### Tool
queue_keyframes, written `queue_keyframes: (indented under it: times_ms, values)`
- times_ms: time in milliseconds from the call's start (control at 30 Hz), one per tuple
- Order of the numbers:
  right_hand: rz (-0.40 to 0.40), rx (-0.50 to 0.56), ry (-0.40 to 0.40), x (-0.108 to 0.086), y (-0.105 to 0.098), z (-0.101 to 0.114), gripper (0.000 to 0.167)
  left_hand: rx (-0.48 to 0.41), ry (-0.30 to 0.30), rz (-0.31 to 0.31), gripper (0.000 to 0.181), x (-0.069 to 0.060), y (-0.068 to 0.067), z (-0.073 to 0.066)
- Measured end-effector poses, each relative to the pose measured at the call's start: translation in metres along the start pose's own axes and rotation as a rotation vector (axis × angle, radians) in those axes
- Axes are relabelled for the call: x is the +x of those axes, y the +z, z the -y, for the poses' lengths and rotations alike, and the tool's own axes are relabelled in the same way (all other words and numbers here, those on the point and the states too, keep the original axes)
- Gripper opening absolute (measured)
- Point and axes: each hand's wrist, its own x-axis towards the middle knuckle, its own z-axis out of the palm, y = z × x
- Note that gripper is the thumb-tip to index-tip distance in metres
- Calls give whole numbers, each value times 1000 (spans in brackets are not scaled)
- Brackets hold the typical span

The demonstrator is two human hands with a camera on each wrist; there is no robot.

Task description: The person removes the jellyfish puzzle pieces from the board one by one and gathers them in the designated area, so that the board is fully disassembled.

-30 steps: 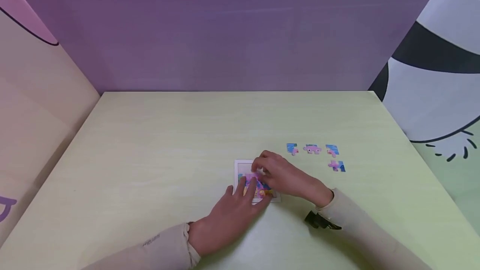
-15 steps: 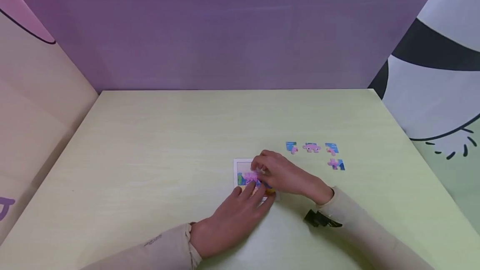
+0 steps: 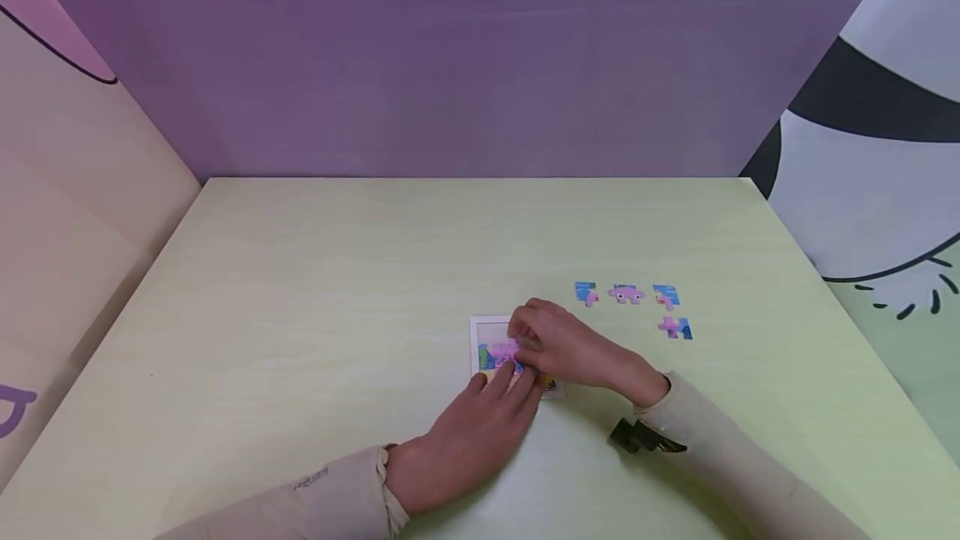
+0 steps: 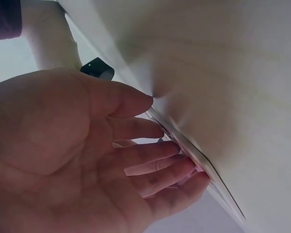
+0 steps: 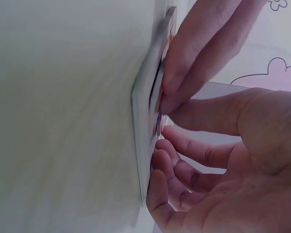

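A small jigsaw puzzle tray [image 3: 475, 344] with a white border lies near the table's front, its lower part filled with pink, blue, green and yellow pieces. My left hand [image 3: 472, 440] rests on the tray's near part, fingers extended and fingertips pressing the pieces. Over the tray's right side, my right hand [image 3: 573, 348] has its fingers curled and its thumb meeting a pink puzzle piece [image 3: 504, 352]; the hand covers much of it. In the right wrist view, the tray [image 5: 144, 97] appears edge-on, with fingertips of both hands on it.
Several loose puzzle pieces lie right of the tray: a blue-pink corner [image 3: 587, 293], a pink piece with eyes [image 3: 626, 294], another corner [image 3: 666, 297] and a pink-blue one [image 3: 676, 328]. A purple wall [image 3: 480, 65] stands behind the table [image 3: 300, 290].
My left fingers have drawn back toward the tray's near edge and moved closer to my right thumb, uncovering pieces at the left. The right hand stays almost in place.
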Motion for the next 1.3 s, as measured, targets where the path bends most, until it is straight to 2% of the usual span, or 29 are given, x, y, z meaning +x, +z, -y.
queue_keyframes:
  times_ms: [533,700,1033,1300]
  values:
    - [33,198,26,2,-3,-4,20,-49,-7,72,36,1,0,-1]
    - [43,214,28,2,-3,-4,19,-59,-7,68,43,3,1,0]
    - [37,190,11,1,-5,-3,18,-35,29,32,40,3,2,3]
    - [33,222,-42,-1,-12,-5,19,-57,22,67,39,4,3,3]
